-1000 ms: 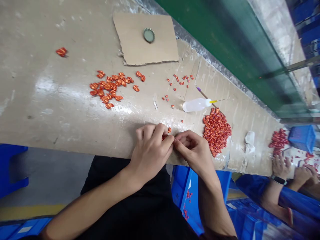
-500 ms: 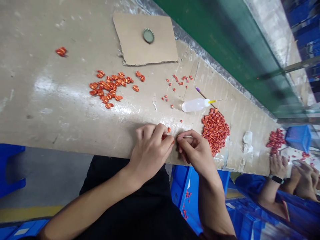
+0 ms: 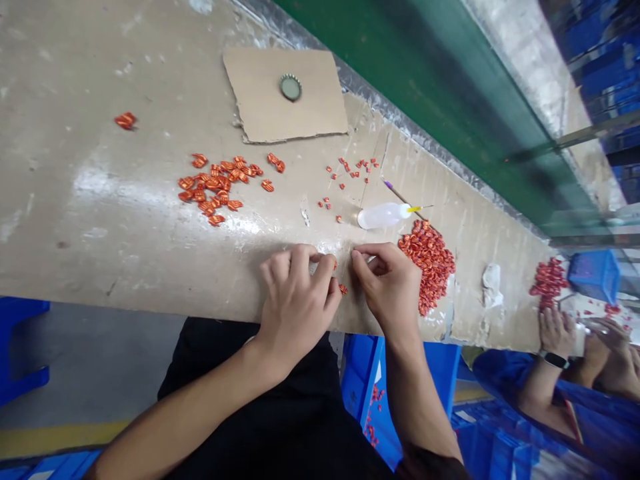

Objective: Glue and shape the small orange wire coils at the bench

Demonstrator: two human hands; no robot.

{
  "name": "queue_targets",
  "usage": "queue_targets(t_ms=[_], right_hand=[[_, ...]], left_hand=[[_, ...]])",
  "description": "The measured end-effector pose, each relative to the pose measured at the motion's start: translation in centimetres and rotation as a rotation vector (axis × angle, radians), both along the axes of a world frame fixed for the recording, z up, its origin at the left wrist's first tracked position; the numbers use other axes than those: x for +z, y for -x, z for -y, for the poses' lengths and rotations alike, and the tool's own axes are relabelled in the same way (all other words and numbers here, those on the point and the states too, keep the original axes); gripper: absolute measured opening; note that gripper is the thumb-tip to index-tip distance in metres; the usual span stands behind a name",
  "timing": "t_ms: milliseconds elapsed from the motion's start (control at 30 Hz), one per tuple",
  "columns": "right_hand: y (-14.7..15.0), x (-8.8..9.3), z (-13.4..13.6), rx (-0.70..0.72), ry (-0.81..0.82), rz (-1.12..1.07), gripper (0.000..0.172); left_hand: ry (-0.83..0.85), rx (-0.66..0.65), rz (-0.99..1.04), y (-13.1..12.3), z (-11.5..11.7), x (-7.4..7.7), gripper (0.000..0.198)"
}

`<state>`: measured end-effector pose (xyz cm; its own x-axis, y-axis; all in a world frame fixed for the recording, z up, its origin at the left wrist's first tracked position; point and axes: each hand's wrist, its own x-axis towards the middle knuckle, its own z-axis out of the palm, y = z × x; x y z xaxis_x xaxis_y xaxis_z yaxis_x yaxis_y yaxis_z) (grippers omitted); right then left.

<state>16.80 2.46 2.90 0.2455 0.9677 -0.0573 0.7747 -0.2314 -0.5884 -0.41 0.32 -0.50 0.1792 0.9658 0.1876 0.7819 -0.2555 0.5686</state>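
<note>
My left hand (image 3: 297,300) is closed over the bench (image 3: 225,280) near its front edge. A bit of a small red-orange piece shows at its fingertips, and another red piece (image 3: 343,289) lies just beside them. Thumb and forefinger of my right hand (image 3: 387,280) are pressed together; anything between them is too small to make out. Right of that hand is a large heap of red pieces (image 3: 433,267). Beyond it lie a white bottle with a yellow tip (image 3: 384,216) and a thin purple-ended stick (image 3: 397,193). Larger orange pieces (image 3: 217,183) are spread at the left.
Cardboard (image 3: 285,117) with a round metal cap (image 3: 291,87) lies at the back, near tiny scattered red bits (image 3: 355,174). At the right are a blue bin (image 3: 595,275), more red pieces (image 3: 549,280) and another person's hands. Blue crates stand below the bench.
The fingers of my left hand have shifted, and a red piece now shows beside them. My right hand has turned slightly, fingertips still together. The whole view has shifted a little.
</note>
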Motion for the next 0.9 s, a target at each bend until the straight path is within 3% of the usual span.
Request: queue_targets(t_ms=[233, 500, 900], right_hand=[[-1.1, 1.1, 1.3, 0.188, 0.13, -0.118, 0.012], [-1.4, 0.9, 1.1, 0.111, 0.163, -0.259, 0.013], [-1.9, 0.9, 0.8, 0.101, 0.285, -0.314, 0.012]], left_hand=[[0.022, -0.039, -0.018, 0.2, -0.1, 0.4, 0.007], [-0.002, -0.03, 0.0, 0.1, 0.1, -0.2, 0.002], [0.002, -0.06, 0.007, 0.4, 0.0, 0.3, 0.009]])
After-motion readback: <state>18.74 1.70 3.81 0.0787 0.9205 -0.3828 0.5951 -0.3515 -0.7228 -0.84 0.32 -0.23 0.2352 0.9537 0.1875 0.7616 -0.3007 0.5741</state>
